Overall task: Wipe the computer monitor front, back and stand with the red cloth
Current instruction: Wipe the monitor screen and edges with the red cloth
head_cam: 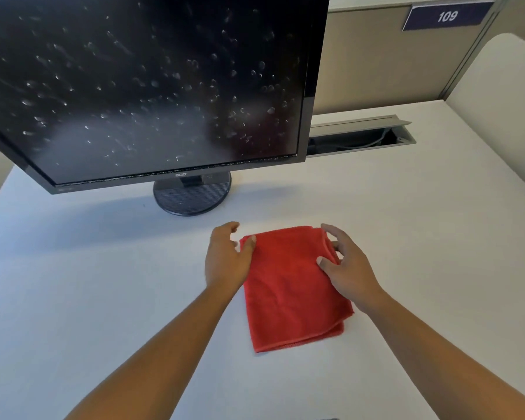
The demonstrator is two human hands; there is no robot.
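Observation:
A folded red cloth [291, 286] lies flat on the white desk [103, 283] in front of me. My left hand [226, 260] rests at its far left corner, thumb touching the edge, fingers spread. My right hand [346, 265] is over its far right edge, fingers curled around the fold and thumb on top. Behind the cloth stands a black computer monitor [152, 86], its dark screen covered in droplets and smears. Its round black stand [191, 195] sits on the desk just beyond my left hand. The monitor's back is hidden.
An open cable tray [361, 134] is set into the desk behind the monitor's right side. Beige partition walls [391, 65] enclose the desk at the back and right, one carrying a sign reading 109 [447, 16].

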